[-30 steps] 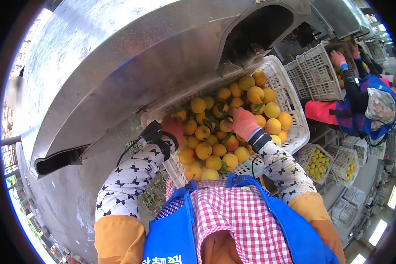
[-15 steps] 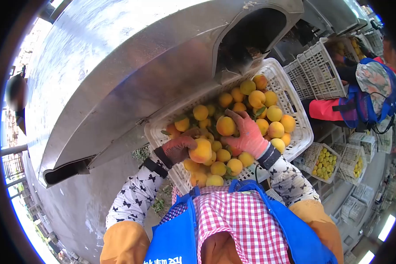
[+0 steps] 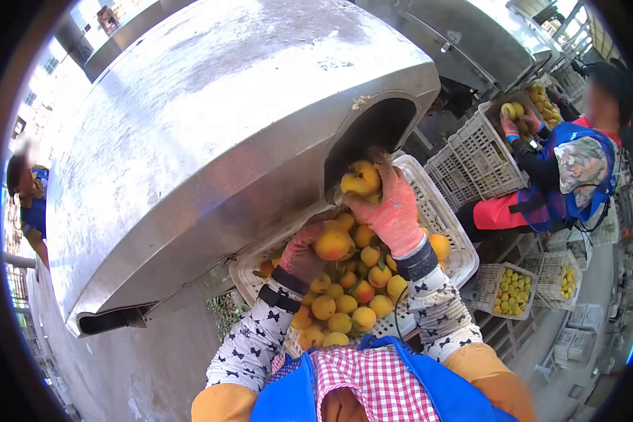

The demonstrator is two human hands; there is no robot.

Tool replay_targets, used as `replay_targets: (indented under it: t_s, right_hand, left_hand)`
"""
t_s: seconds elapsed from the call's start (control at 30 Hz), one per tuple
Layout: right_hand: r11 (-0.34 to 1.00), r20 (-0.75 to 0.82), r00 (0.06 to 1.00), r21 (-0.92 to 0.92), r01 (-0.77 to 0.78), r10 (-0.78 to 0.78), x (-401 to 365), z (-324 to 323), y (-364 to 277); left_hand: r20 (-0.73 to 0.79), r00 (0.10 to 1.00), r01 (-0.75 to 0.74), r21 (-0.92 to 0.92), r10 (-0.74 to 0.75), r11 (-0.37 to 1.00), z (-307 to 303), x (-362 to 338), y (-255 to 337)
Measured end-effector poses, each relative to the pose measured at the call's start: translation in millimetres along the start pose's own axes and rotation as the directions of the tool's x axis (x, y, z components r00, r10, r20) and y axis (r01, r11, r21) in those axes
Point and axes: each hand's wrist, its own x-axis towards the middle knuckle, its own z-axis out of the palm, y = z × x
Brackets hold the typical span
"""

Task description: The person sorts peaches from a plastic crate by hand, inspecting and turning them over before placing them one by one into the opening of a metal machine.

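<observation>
A white slatted crate full of yellow-orange peaches rests against a big steel machine. My right hand, in a red glove, holds one peach up at the dark round opening in the machine's side. Lower and to the left, my left hand, also gloved, grips another peach just above the pile in the crate.
The steel machine housing fills the upper left. At right a co-worker in a blue apron holds fruit over a tilted white crate. Smaller crates of fruit stand on the floor at lower right. Another person stands far left.
Both hands picked a peach out of the crate and lifted. My right hand has carried its peach up to the machine's opening; my left follows with its own.
</observation>
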Motion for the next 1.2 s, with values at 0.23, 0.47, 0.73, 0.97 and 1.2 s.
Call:
replay_targets:
  t_s: [0.23,0.47,0.73,0.97,1.2]
  right_hand:
    - [0.892,0.334,0.919,-0.45,-0.039,0.209,50.6,69.5,32.8]
    - [0.94,0.439,0.894,0.256,-0.224,0.093,-28.4,-17.6,-26.7]
    - [0.968,0.341,0.933,0.175,-0.182,0.114,-49.3,-29.4,-45.2]
    - [0.94,0.273,0.952,0.268,-0.212,0.137,-50.2,-19.9,-39.8]
    - [0.99,0.116,0.986,0.062,-0.124,0.116,-27.5,-6.8,-36.8]
  left_hand:
    - [-0.139,0.893,-0.289,0.553,0.429,0.781,-25.9,-5.1,-27.5]
    - [0.01,0.949,-0.295,-0.331,0.316,0.896,-1.9,-2.1,-7.2]
    - [0.057,0.991,-0.094,-0.327,0.119,0.94,42.4,-5.9,6.1]
    - [-0.104,0.959,-0.28,-0.221,0.262,0.934,53.2,5.5,-1.1]
    - [-0.087,0.972,-0.234,-0.29,0.218,0.928,29.9,30.9,-10.6]
